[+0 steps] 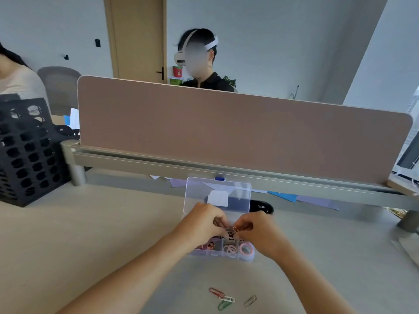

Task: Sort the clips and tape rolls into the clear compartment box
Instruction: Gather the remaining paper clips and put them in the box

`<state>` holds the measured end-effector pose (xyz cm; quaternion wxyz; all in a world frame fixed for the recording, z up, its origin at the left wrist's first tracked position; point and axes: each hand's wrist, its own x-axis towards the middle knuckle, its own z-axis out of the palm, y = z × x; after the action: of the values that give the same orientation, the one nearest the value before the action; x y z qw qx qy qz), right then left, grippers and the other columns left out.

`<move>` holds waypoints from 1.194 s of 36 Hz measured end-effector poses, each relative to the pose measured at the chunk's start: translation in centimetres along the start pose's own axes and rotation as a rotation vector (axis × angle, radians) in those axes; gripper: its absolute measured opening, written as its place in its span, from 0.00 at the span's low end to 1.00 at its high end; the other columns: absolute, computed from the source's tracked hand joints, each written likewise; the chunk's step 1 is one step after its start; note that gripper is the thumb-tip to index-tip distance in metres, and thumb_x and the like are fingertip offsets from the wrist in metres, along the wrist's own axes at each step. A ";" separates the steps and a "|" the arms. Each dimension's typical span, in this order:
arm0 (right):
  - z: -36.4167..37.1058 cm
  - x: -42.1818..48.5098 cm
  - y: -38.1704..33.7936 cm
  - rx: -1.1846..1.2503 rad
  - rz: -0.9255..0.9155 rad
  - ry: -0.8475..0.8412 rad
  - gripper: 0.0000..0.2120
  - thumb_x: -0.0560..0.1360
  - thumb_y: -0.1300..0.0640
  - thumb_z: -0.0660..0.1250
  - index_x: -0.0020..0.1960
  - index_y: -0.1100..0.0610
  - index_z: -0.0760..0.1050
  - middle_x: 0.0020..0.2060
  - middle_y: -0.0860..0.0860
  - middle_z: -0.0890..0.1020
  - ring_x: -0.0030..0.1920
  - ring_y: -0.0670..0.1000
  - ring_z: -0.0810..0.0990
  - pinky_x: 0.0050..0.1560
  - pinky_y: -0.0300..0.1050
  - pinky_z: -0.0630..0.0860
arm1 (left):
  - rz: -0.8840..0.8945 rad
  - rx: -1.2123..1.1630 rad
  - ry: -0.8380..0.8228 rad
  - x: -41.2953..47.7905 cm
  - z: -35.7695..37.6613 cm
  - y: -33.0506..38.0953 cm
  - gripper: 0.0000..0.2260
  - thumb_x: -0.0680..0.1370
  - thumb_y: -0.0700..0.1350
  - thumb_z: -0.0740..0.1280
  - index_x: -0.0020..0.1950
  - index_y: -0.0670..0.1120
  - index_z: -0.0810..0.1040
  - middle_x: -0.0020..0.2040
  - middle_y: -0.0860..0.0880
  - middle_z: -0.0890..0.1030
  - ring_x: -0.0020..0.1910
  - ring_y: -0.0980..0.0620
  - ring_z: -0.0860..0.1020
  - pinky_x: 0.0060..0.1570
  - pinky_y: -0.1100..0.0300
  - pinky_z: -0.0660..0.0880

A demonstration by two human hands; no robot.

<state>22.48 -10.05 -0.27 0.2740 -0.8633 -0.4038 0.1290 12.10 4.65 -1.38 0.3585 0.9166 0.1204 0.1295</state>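
Two hands, my left hand (203,220) and right hand (260,230), pinch one paper clip (235,228) above the clear compartment box (217,251); four loose clips (226,299) lie nearer me.

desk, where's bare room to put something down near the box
Widest bare patch: left of the box, between it and the black crate. Also right of the box, toward the desk's right edge. Crowded: over the box, where both hands meet, the loose paper clips in front, and scraps behind the lid.
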 end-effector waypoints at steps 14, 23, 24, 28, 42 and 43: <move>-0.1 -0.5 0.8 0.044 -0.084 0.016 0.10 0.73 0.63 0.69 0.41 0.49 0.82 0.39 0.44 0.84 0.41 0.42 0.82 0.47 0.35 0.79 | 0.102 0.054 0.116 -0.2 0.5 -0.9 0.02 0.69 0.49 0.77 0.40 0.53 0.86 0.36 0.59 0.81 0.43 0.61 0.75 0.40 0.67 0.71; -0.5 -1.1 1.4 -0.029 -0.139 0.111 0.08 0.75 0.61 0.67 0.47 0.51 0.83 0.39 0.40 0.81 0.38 0.34 0.77 0.41 0.26 0.72 | 0.174 0.111 0.097 -0.7 0.1 -1.8 0.08 0.76 0.52 0.69 0.54 0.57 0.84 0.45 0.58 0.81 0.49 0.62 0.70 0.45 0.71 0.65; -0.5 -1.2 1.6 -0.057 -0.152 0.112 0.09 0.76 0.61 0.66 0.47 0.50 0.83 0.40 0.40 0.81 0.38 0.33 0.77 0.41 0.25 0.71 | 0.186 0.123 0.087 -0.9 -0.1 -1.9 0.09 0.77 0.51 0.68 0.56 0.57 0.83 0.46 0.60 0.80 0.49 0.63 0.70 0.46 0.72 0.65; -0.1 -1.6 2.4 -0.163 -0.164 0.083 0.12 0.76 0.60 0.66 0.49 0.44 0.83 0.47 0.41 0.82 0.46 0.40 0.77 0.51 0.33 0.74 | 0.234 0.201 0.037 -1.8 -0.5 -1.8 0.16 0.78 0.40 0.64 0.55 0.59 0.83 0.45 0.63 0.74 0.50 0.63 0.66 0.51 0.70 0.66; 0.0 -3.8 2.1 -0.202 -0.250 0.139 0.11 0.76 0.56 0.65 0.51 0.42 0.80 0.52 0.38 0.75 0.52 0.41 0.72 0.56 0.38 0.71 | 0.207 0.171 0.064 -3.7 -0.4 -0.5 0.16 0.78 0.39 0.63 0.58 0.57 0.82 0.48 0.61 0.74 0.52 0.61 0.67 0.53 0.66 0.69; -0.2 -4.2 1.9 -0.189 -0.249 0.125 0.10 0.76 0.56 0.65 0.51 0.42 0.80 0.51 0.37 0.75 0.50 0.40 0.72 0.54 0.37 0.71 | 0.210 0.161 0.065 -4.0 -0.2 -0.3 0.14 0.79 0.40 0.64 0.58 0.56 0.82 0.48 0.61 0.75 0.52 0.61 0.67 0.52 0.66 0.70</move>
<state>21.09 -14.31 -1.22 0.2298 -0.8349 -0.5001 0.0017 8.23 3.80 -2.05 0.2642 0.9453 0.0452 0.1857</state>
